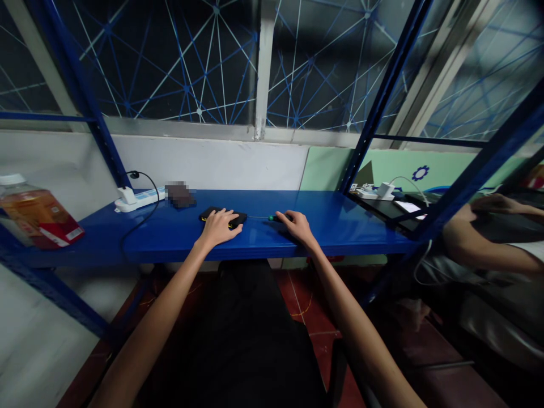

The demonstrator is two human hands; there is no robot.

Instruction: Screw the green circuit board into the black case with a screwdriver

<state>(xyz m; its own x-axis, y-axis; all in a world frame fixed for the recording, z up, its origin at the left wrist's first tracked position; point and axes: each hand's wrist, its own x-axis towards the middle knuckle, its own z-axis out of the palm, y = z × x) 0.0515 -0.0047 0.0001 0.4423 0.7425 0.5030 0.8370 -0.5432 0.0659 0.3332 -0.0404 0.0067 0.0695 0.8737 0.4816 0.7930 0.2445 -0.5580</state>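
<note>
My left hand lies flat with its fingers spread on a flat black device on the blue bench top. My right hand rests palm down a little to the right. Its fingers curl over the dark handle of a thin tool with a green collar. A thin shaft runs from that collar toward the black device.
A white power strip with a black cable sits at the back left. A bottle of amber liquid stands at the far left edge. Blue rack posts frame the bench. Another person's arm works at the neighbouring bench on the right.
</note>
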